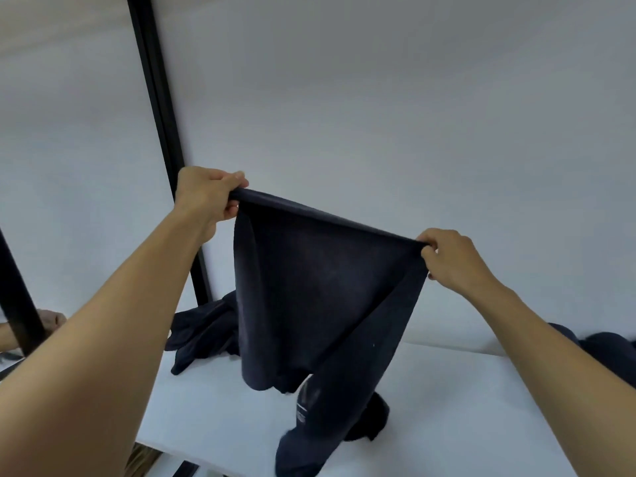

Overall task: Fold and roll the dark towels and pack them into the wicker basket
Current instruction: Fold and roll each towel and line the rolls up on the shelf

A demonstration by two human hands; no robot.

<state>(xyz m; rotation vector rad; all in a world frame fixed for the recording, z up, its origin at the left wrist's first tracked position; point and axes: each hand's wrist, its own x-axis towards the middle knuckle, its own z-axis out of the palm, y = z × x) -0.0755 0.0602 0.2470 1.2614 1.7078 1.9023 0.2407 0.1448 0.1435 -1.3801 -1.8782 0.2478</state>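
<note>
The dark towel (pixel 320 287) hangs above the white table (pixel 464 407), with its lower end trailing onto the table surface. Its top edge is drawn taut and slopes from upper left down to the right. The left hand (pixel 206 197) pinches the higher corner and the right hand (pixel 451 259) pinches the lower one. The cloth hangs directly below both grips. The likely next step is to lay it flat on the table. More dark towels (pixel 203 325) lie heaped at the table's rear left.
</note>
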